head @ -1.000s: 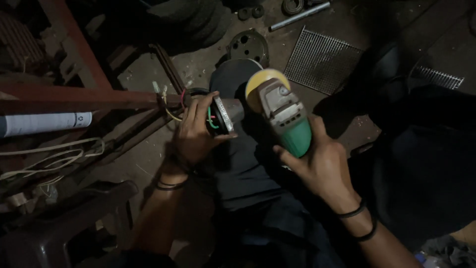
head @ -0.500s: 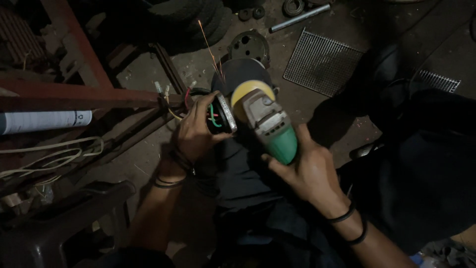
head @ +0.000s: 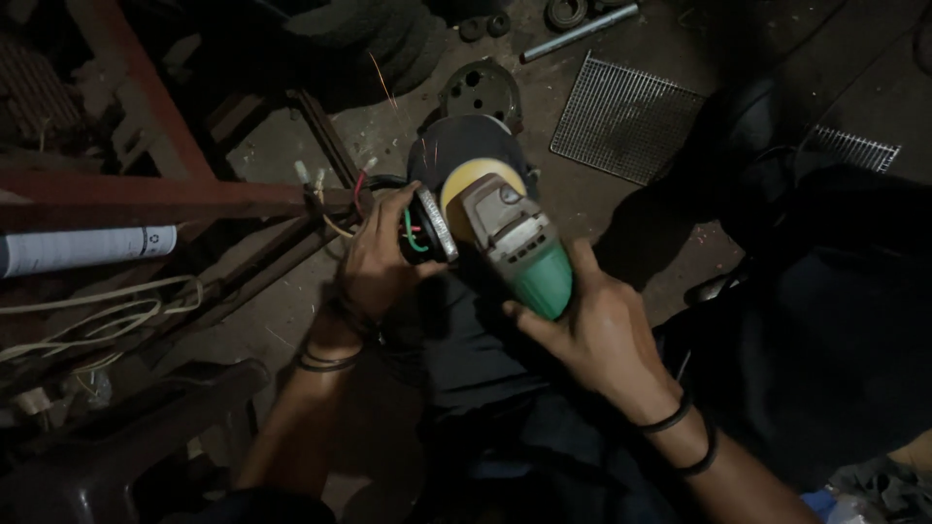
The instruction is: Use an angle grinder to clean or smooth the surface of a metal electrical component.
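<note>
Dim workshop floor (head: 320,146), gritty concrete, littered with scrap: a rusty red steel bar (head: 165,197) runs in from the left, a white tube (head: 83,248) lies below it with loose pale cord (head: 87,320) nearer, a wire mesh panel (head: 626,118) sits far right of centre, a round metal flange (head: 481,89) lies far centre, and a steel rod (head: 580,32) lies at the far edge. Right hand (head: 602,335) is wrapped closed around the green body of an angle grinder (head: 515,243), fingers curled over the barrel, tool held mid-scene over the lap. The yellowish guard end points far and left, toward a small round metal part (head: 434,228). Left hand (head: 374,267) is closed on that part, thumb on its rim, fingers behind; short red and green wires (head: 413,233) show at its near face, and more loose wire ends stick up just left of it. Grinder head meets the part's edge, or stands just beside it; exact contact is hidden by the guard. A few orange sparks (head: 383,82) streak toward the far side, so the wheel appears to be cutting. Judgement: grinding is under way, not finished; how much of the rim is dressed cannot be told in this light.
</note>
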